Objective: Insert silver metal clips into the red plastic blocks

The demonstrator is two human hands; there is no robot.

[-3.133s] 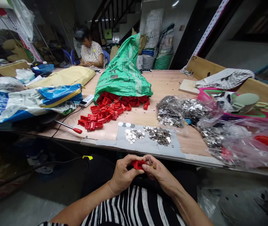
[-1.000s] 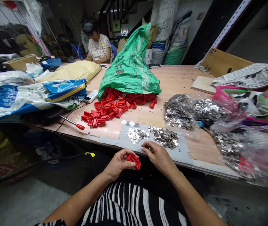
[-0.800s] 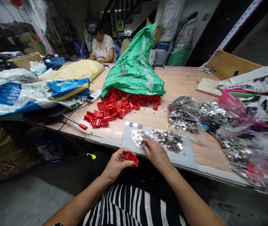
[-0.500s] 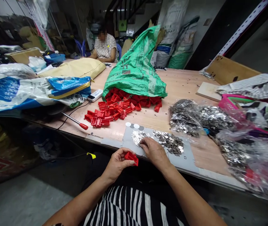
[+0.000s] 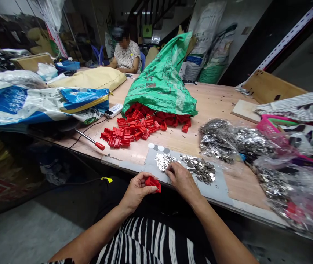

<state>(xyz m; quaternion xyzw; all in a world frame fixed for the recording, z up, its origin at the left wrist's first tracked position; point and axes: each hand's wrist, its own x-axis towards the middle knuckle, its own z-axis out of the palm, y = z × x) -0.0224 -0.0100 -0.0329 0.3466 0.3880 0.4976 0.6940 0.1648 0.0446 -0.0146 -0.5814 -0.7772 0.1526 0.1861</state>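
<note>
My left hand point(image 5: 137, 191) is closed round a small red plastic box-like part point(image 5: 154, 184), its hollow side turned up, just off the table's front edge. At the near side of a pile of small shiny metal pieces point(image 5: 162, 161) is my right hand point(image 5: 183, 180), thumb and fingertips pinched together. Whatever those fingertips hold is hidden. Beside that pile, to the right, lies a heap of darker metal plates point(image 5: 202, 170). Both heaps rest on a grey mat point(image 5: 221, 187). More red plastic parts point(image 5: 128, 132) spill across the table from a green woven sack point(image 5: 159, 88).
Clear bags of metal pieces point(image 5: 218, 141) and a pink basket point(image 5: 269, 126) stand at the right. A tool with a red handle point(image 5: 99, 146) sticks out left, near a white device with a cable point(image 5: 113, 110). Another person point(image 5: 127, 57) sits across the table point(image 5: 214, 99).
The view has shifted slightly, so the table things sit a little farther right. My right hand stays by the shiny pile with its fingertips slightly drawn back; my left hand still holds the red part.
</note>
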